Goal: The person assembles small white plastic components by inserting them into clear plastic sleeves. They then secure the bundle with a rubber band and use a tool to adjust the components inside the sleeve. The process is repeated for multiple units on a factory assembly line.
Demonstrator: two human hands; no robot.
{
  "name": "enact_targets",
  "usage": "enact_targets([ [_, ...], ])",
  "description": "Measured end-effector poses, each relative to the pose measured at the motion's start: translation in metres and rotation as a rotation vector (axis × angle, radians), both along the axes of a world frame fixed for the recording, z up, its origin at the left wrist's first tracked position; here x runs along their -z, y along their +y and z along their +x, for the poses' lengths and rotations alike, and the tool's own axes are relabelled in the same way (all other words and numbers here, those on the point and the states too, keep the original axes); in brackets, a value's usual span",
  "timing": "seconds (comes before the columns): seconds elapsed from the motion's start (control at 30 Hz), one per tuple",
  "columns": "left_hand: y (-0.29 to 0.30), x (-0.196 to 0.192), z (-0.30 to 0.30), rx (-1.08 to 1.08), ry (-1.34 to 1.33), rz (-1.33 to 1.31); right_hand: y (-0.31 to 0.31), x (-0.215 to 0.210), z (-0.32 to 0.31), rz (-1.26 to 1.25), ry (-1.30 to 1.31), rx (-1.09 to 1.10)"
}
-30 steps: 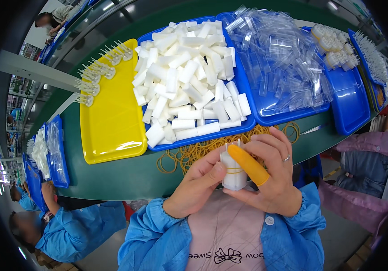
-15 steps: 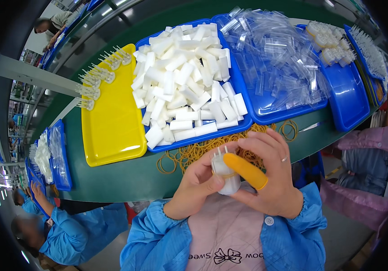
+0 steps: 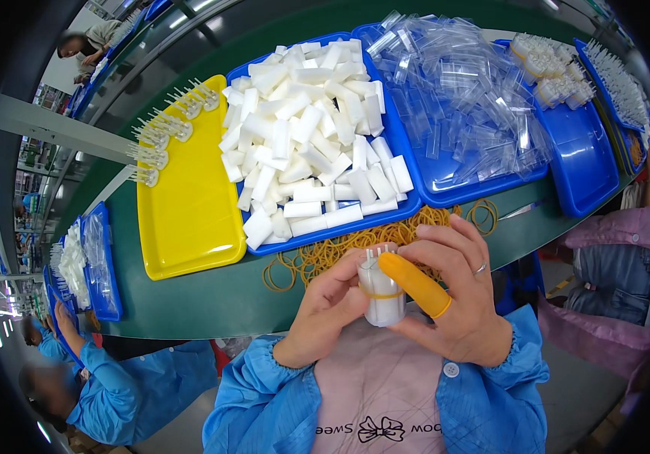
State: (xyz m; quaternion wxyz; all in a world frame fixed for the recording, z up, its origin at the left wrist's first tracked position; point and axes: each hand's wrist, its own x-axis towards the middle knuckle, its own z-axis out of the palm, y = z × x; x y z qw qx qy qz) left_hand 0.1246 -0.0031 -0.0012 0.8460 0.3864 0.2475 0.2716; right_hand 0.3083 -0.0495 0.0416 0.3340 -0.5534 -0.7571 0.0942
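Both my hands hold a white pronged piece (image 3: 384, 310) upright over my lap, just off the table's front edge. Clear plastic seems to wrap its sides, a yellow rubber band (image 3: 387, 296) runs round its middle, and thin white prongs stick up from the top. My left hand (image 3: 323, 314) grips its left side between thumb and fingers. On the other side, my right hand (image 3: 467, 306) steadies it with the thumb low and the index finger, in an orange finger cot (image 3: 416, 283), against the upper rim. The piece's underside is hidden.
Loose rubber bands (image 3: 325, 261) lie before a blue tray of white foam blocks (image 3: 295, 136). Further right are clear plastic sheets (image 3: 454, 98), banded pieces (image 3: 556, 72) and tweezers (image 3: 520, 210). A yellow tray (image 3: 189, 219) holds pronged white parts (image 3: 167, 129). Co-workers sit on both sides.
The pronged piece has turned slightly in my hands, showing more of its prongs and the rubber band round its front. My fingers have shifted a little; the trays stay put.
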Motion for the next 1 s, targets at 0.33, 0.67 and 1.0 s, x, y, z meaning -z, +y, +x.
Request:
enact_targets([
  [0.33, 0.004, -0.002, 0.003, 0.083, -0.162, -0.362, 0.005, 0.002, 0.006, -0.112, 0.118, -0.049],
  [0.67, 0.000, -0.006, 0.005, -0.017, -0.010, -0.073, 0.005, 0.008, 0.001, -0.001, 0.043, -0.052],
  [1.0, 0.001, -0.001, 0.003, 0.072, -0.047, -0.266, 0.006, 0.006, 0.001, -0.063, 0.080, -0.043],
])
